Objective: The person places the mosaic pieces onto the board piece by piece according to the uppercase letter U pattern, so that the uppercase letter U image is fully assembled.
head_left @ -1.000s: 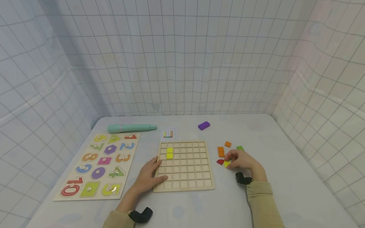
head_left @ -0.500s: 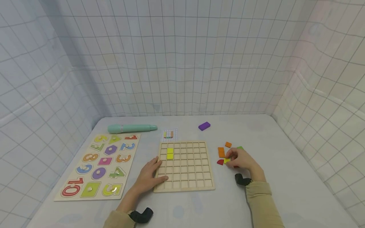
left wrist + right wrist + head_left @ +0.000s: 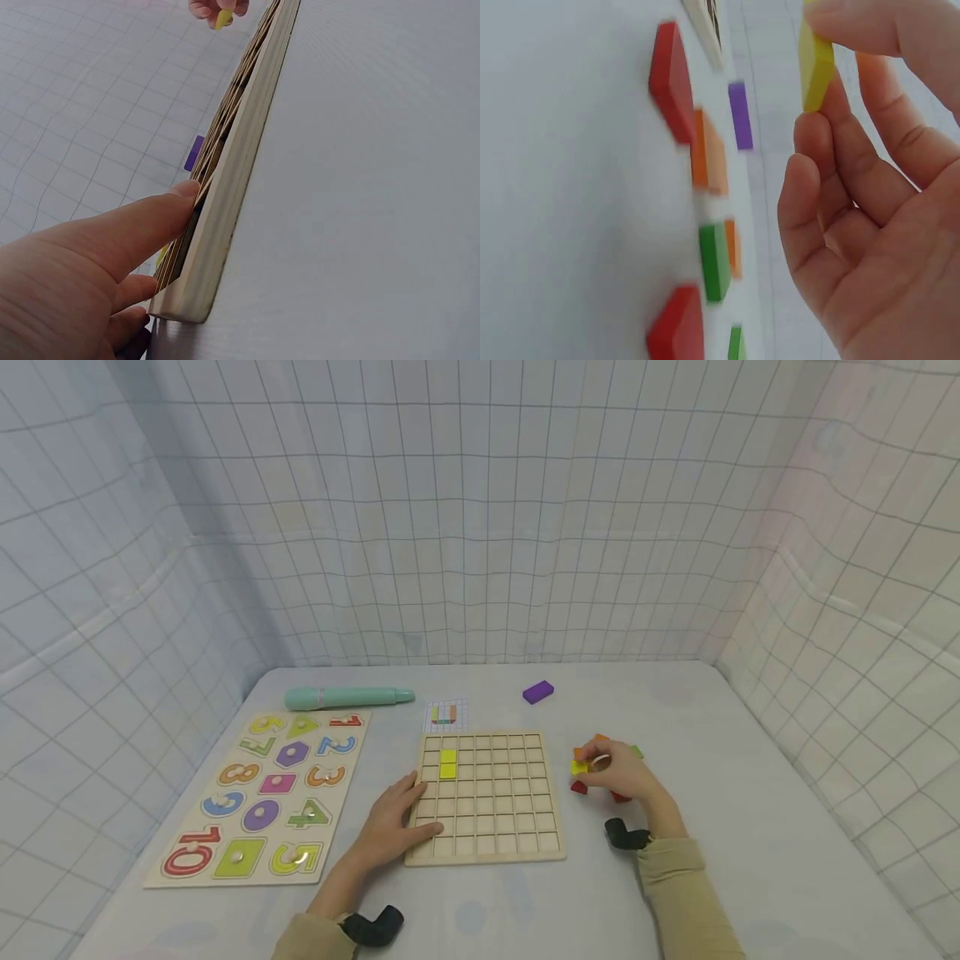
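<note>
Right now, your right hand (image 3: 618,772) pinches a yellow tile (image 3: 579,767) between its thumb and fingers, lifted above the worktop (image 3: 517,902) just right of the wooden board (image 3: 495,810). Red pieces (image 3: 673,82), orange pieces (image 3: 711,154) and green pieces (image 3: 715,262) lie near it. Your left hand (image 3: 392,817) rests on the board's left edge, fingers extended and grasping nothing; two yellow squares (image 3: 447,763) sit in its grid.
</note>
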### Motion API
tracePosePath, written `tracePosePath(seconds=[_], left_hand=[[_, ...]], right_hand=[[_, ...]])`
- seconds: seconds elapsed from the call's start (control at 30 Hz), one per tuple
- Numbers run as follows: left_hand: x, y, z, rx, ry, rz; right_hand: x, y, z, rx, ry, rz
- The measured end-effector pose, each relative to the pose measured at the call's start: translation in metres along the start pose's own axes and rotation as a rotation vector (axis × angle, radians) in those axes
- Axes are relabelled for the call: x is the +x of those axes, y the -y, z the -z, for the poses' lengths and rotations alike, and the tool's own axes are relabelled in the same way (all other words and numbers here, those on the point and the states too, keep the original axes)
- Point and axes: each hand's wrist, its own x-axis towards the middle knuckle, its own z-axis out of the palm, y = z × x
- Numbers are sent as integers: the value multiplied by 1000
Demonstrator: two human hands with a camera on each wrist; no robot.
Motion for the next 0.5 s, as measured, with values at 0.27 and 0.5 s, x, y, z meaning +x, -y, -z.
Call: tracePosePath(seconds=[0.27,0.5], left_hand=[[-1,-1,1,-10,-1,2],[0,-2,2,-9,14,20]], right_hand=[[-1,72,-22,110,71,213],[29,78,-63,142,164,267]])
